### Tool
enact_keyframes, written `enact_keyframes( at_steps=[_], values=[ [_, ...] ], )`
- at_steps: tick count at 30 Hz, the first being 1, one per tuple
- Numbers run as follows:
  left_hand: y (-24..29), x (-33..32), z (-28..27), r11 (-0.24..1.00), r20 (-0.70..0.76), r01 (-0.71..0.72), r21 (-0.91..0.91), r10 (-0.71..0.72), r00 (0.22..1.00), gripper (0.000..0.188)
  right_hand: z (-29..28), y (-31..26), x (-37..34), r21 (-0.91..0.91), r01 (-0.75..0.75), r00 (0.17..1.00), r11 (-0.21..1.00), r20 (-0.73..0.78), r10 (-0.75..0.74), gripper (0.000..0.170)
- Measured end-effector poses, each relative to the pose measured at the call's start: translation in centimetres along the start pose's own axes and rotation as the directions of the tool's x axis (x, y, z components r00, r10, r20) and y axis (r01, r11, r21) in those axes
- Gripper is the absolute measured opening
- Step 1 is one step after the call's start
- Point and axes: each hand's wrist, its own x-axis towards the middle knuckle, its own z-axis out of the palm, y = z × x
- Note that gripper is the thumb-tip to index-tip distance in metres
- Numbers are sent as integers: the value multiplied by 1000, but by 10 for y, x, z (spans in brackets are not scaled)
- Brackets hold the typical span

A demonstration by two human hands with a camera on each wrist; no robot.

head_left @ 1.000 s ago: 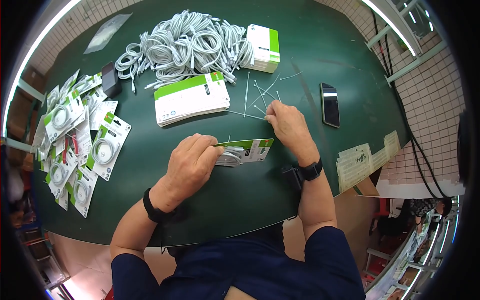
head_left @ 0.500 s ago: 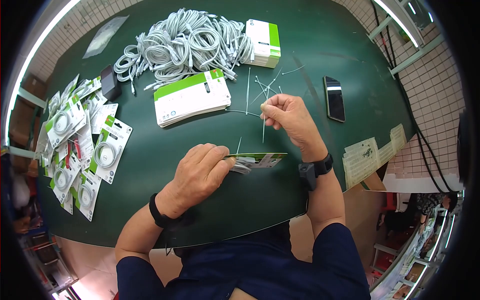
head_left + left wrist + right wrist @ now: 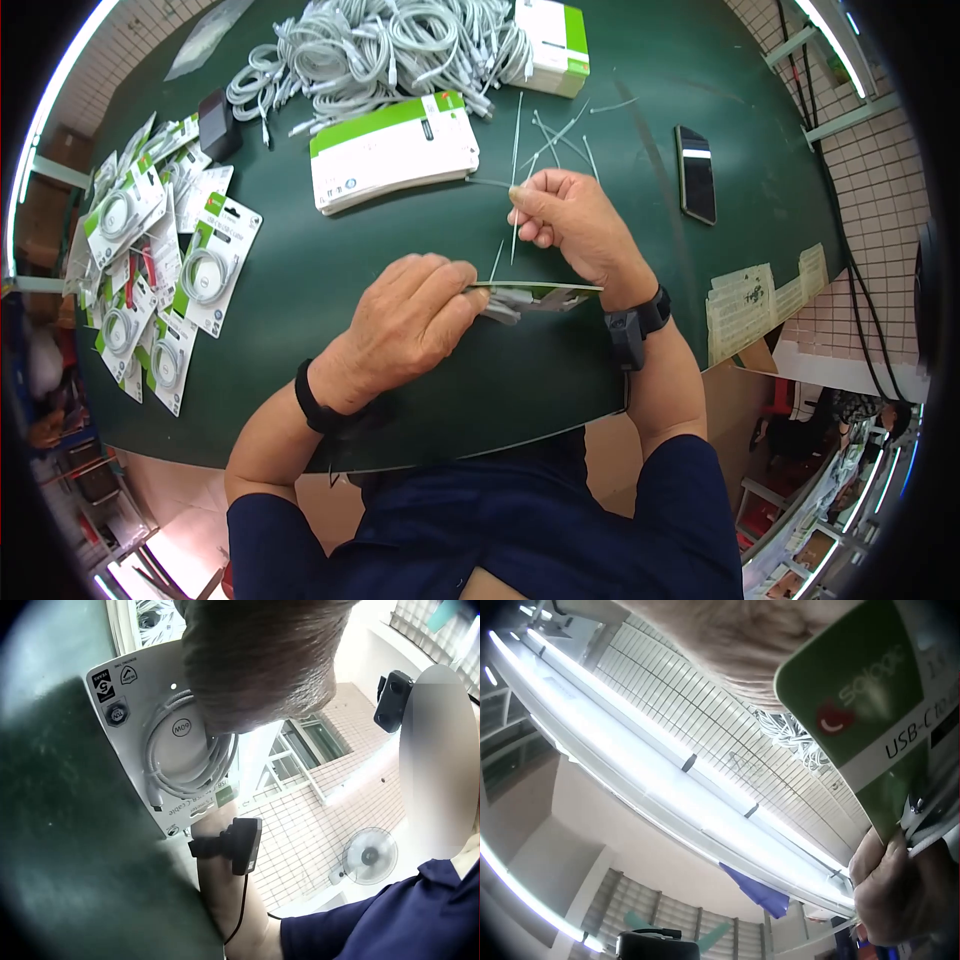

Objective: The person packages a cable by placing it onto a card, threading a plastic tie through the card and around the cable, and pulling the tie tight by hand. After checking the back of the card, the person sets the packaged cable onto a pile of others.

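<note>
In the head view the left hand (image 3: 405,315) pinches a green-and-white card (image 3: 550,294) by its left end, its face turned toward the body. A coiled grey cable (image 3: 161,750) lies against that card, clear in the left wrist view. One thin white tie (image 3: 497,262) stands up behind the card beside the left fingertips. The right hand (image 3: 575,220), above and right of the card, pinches another thin tie (image 3: 515,240) between thumb and forefinger, the tie hanging downward. Several loose ties (image 3: 560,140) lie just beyond the right hand.
A stack of cards (image 3: 395,155) and a heap of grey cables (image 3: 390,50) lie at the back, with a second card stack (image 3: 550,50) beside them. Packed cable cards (image 3: 210,275) and a black box (image 3: 218,125) are at left; a phone (image 3: 696,175) is at right.
The right hand has picked up a tie from the loose ones and drawn it nearer the card. The card has tilted to nearly edge-on, and the left hand has shifted rightward with it.
</note>
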Motion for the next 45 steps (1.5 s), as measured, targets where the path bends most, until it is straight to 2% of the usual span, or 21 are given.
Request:
enact_keyframes(
  at_steps=[10, 18, 26, 29, 33, 38, 41, 42, 45],
  values=[
    [-2, -2, 5, 1000, -18, -14, -7, 14, 1000, 22, 8, 7, -4, -7, 15, 998, 1000, 55, -14, 21],
    [-2, -1, 4, 1000, 3, -3, -7, 3, 1000, 23, 13, 10, -6, -93, 53, 995, 994, 83, -46, 23],
    [-1, -2, 3, 1000, 3, -2, -2, 2, 1000, 23, 17, 12, -6, -133, 32, 996, 991, 92, -20, 21],
    [-1, -2, 3, 1000, 6, -4, 0, 4, 1000, 24, 20, 8, -8, -204, 15, 994, 979, 110, 8, 20],
    [-1, -2, 3, 1000, 7, -3, 2, 3, 1000, 24, 18, 10, -7, -210, 14, 983, 978, 180, 25, 23],
    [0, -2, 3, 1000, 10, 0, 6, 0, 1000, 23, 20, 9, -9, -194, 27, 981, 981, 194, 11, 18],
    [1, -1, 0, 1000, 32, 1, 27, -2, 999, 22, 17, 6, -10, -125, 37, 930, 991, 366, 12, 18],
    [1, 0, 0, 999, 43, 1, 36, -3, 999, 22, 15, 8, -9, -125, 38, 930, 991, 367, 11, 18],
    [1, 1, -2, 999, 51, -11, 41, 9, 999, 22, 10, 16, -5, -23, 97, 847, 995, 527, -70, 15]
  ],
)
